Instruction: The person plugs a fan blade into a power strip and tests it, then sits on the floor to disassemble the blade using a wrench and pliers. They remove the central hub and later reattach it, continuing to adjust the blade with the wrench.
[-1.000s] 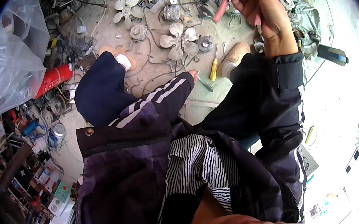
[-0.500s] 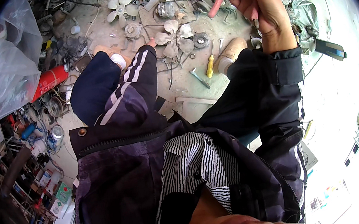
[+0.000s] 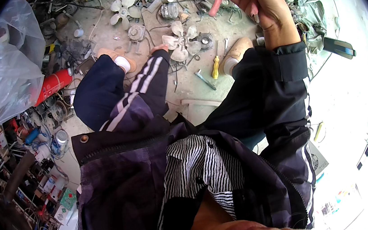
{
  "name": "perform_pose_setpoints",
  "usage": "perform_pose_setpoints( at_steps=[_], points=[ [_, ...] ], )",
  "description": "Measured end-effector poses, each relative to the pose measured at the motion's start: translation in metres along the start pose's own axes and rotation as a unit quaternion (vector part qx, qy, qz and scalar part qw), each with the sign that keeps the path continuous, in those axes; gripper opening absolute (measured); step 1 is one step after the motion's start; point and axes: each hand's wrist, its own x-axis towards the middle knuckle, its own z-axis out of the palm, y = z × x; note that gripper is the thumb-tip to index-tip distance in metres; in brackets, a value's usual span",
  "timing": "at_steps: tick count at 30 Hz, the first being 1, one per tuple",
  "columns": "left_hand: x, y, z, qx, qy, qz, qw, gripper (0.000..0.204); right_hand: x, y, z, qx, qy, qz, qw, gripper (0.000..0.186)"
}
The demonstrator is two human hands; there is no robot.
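My right hand (image 3: 267,8) is raised at the upper right, above the jumble of motor parts. Its fingers are spread, one long reddish finger stretching out to the left; I make out nothing held in it. My left hand (image 3: 159,48) reaches down beside a pale plastic fan blade (image 3: 180,41), close to one of its blades. The sleeve covers most of that hand, so its fingers are hidden. To the right of the fan blade lies a round dark motor part (image 3: 205,41). A yellow-handled screwdriver (image 3: 216,67) and a small hammer-like tool (image 3: 205,80) rest on the floor nearer me.
Another fan blade (image 3: 124,11) and several small motors (image 3: 170,10) lie farther off. At the left are a clear plastic bag (image 3: 8,67), a red cylinder (image 3: 53,84) and crowded shelves of tools. My shoe (image 3: 237,52) stands right of the screwdriver. A cardboard box (image 3: 318,158) sits behind my right arm.
My left hand has shifted a little to the right and nearer, and the fan blade beside it has moved slightly right. My right hand has moved slightly up and left, still open.
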Motion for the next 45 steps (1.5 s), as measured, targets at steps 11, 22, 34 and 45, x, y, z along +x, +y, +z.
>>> perform_pose_setpoints(
  at_steps=[11, 22, 34, 45],
  points=[
    [-0.067, 0.076, -0.081, -0.199, 0.061, 0.152, 0.966, 0.033, 0.004, 0.004, -0.013, -0.060, 0.017, -0.010, 0.998, 0.017],
    [-0.071, 0.182, -0.203, -0.154, -0.047, 0.211, 0.964, 0.039, 0.003, 0.108, 0.003, -0.745, 0.025, -0.167, 0.645, 0.039],
    [-0.089, 0.181, -0.198, -0.186, -0.040, 0.283, 0.940, 0.033, 0.014, 0.158, 0.002, -0.783, -0.001, -0.072, 0.618, 0.028],
    [-0.096, 0.170, -0.167, -0.154, -0.055, 0.343, 0.925, 0.028, 0.016, 0.169, 0.002, -0.815, -0.004, -0.107, 0.569, 0.023]
  ],
)
